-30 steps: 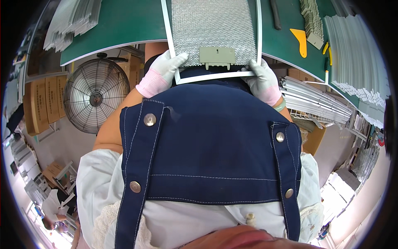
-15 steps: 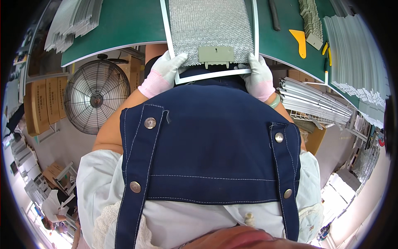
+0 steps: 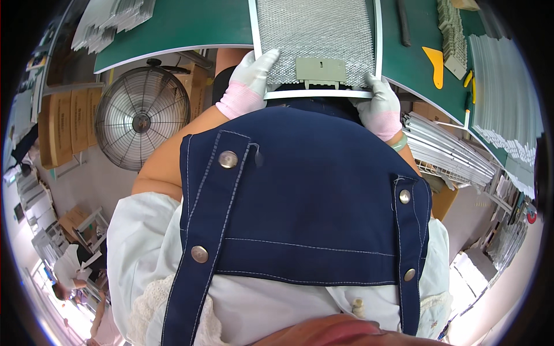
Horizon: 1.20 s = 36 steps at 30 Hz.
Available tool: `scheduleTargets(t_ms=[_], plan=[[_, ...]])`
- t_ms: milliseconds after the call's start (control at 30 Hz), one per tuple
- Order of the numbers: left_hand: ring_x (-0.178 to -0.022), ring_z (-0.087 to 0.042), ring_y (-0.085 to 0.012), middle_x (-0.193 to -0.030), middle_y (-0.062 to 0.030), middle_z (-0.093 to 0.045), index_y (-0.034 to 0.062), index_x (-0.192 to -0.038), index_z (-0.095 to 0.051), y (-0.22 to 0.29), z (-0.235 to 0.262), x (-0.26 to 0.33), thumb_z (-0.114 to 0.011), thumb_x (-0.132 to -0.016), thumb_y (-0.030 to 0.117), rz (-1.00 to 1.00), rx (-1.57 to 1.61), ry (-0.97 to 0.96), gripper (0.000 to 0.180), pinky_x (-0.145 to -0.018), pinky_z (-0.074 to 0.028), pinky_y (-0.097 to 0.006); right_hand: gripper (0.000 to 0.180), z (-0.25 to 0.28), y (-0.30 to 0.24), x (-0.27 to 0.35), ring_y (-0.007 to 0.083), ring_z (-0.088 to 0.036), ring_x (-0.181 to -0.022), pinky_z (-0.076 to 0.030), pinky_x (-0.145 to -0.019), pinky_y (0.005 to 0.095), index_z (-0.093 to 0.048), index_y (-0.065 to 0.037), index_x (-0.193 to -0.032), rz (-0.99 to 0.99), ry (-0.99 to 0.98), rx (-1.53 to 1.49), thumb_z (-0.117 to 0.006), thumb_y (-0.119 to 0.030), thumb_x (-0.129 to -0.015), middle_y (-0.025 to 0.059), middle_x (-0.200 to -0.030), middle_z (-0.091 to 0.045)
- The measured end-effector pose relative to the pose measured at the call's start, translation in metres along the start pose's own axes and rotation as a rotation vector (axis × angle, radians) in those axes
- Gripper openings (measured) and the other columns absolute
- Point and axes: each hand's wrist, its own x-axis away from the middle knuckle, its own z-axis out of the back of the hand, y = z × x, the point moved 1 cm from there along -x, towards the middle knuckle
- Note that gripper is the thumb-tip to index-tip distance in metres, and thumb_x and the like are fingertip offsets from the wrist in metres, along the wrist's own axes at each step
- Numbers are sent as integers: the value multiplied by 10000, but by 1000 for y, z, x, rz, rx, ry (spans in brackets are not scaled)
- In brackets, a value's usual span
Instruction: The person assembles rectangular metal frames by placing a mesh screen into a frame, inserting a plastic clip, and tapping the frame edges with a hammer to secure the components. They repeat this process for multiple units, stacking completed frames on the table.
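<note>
"So, the white frame (image 3: 323,93): position?"
"Partly over the bench's near edge, near corners toward the lap. It borders the mesh panel (image 3: 314,29) on both sides and the near end; far end out of view."
"Done, left?"
"Side bars appear in place. A dark gap shows between mesh and near bar, below the grey-green plate (image 3: 321,70); judged not fully seated."
"Hands?"
"Left hand (image 3: 252,72) grips the left bar near its corner; right hand (image 3: 378,101) clasps the right corner, underside fingers mostly hidden."
"Surroundings?"
"Green bench (image 3: 190,26), yellow scraper (image 3: 434,68) to the right."
"Versus half a second ago?"
"Near bar closer to the plate, gap narrower. Whole view shifted too."
</note>
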Motion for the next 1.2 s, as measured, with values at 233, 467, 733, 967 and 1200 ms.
scheduleTargets(t_ms=[233, 467, 733, 967, 1200], plan=[[-1184, -540, -356, -1281, -122, -509, 49, -1324, -456, 11, 6, 0, -621, -947, 228, 247, 253, -157, 449, -965, -519, -556, 136, 8, -7, -3, 246, -614, -846, -523, -860, 504, -512, -44, -1084, -233, -88, -238, -532, -145, -994, 75, -980, -545], [-1106, -587, -372, -1268, -131, -520, 54, -1274, -505, 5, 1, -6, -617, -938, 199, 257, 189, -147, 383, -880, -564, -532, 153, 5, -12, 0, 274, -608, -978, -503, -888, 536, -506, -48, -1124, -203, -125, -234, -536, -128, -997, 85, -1038, -559], [-1000, -636, -202, -1078, -83, -644, 4, -1223, -557, -11, 8, -18, -617, -936, 167, 149, 70, -153, 336, -848, -561, -400, 258, 7, -3, -8, 267, -581, -1039, -506, -886, 540, -469, -33, -1209, -135, -42, -137, -548, -158, -997, 112, -1148, -542], [-949, -635, -180, -1082, -104, -658, -44, -1215, -559, -6, 12, -24, -647, -946, 209, -111, -208, -118, 380, -852, -531, -322, 370, -7, -5, 0, 249, -610, -942, -548, -830, 488, -464, -10, -1230, -105, 86, 20, -599, -240, -975, 105, -1072, -556], [-969, -630, -171, -1080, -110, -658, -76, -1238, -540, 0, 17, -22, -654, -945, 277, -82, -222, -150, 472, -863, -513, -305, 403, -11, -1, 2, 190, -612, -844, -588, -745, 389, -455, 0, -1258, -67, 104, 105, -590, -260, -980, 87, -1016, -548]])
